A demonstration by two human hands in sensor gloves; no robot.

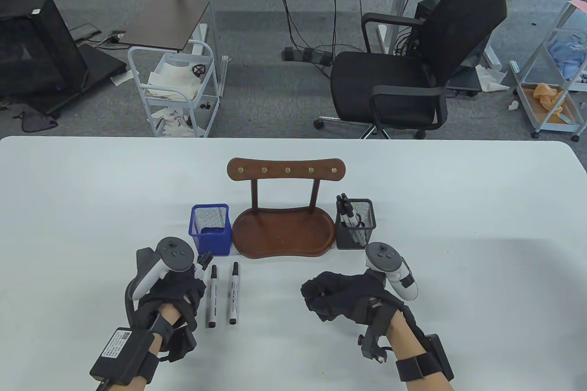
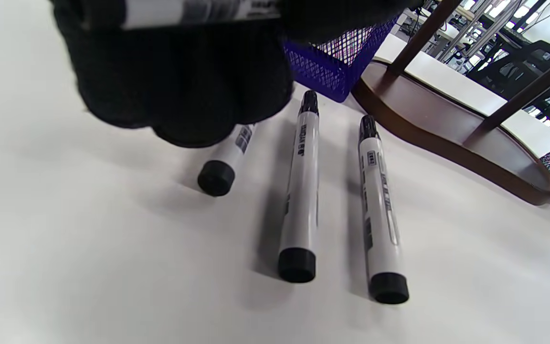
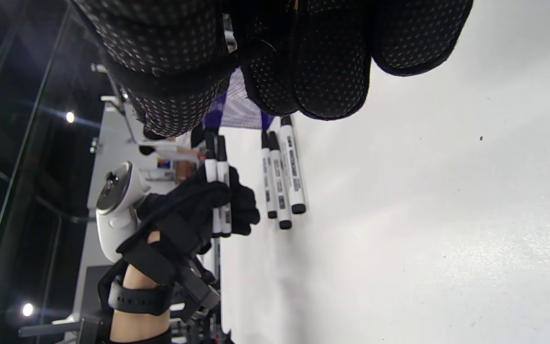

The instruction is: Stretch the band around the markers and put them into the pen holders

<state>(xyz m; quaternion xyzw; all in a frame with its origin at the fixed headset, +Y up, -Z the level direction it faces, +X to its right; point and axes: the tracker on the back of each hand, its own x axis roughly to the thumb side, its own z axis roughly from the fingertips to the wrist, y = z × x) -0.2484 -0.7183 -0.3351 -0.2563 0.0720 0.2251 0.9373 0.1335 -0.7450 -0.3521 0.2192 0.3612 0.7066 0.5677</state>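
My left hand (image 1: 195, 278) grips two white markers with black caps (image 3: 217, 191); their tips stick out past the fingers toward the blue mesh pen holder (image 1: 211, 228). Three more markers lie side by side on the table to the right of that hand: one (image 2: 229, 160) half under my fingers, one in the middle (image 2: 299, 191) and one on the right (image 2: 380, 210). My right hand (image 1: 321, 294) hovers low over the table with its fingers (image 3: 303, 62) curled in; nothing shows in it. No band shows. The black mesh pen holder (image 1: 362, 226) has several markers in it.
A brown wooden tray stand (image 1: 282, 237) with a peg rail sits between the two holders. Bare white table (image 1: 458, 249) stretches to the right and front. An office chair (image 1: 412, 74) and a cart (image 1: 174, 88) stand beyond the far edge.
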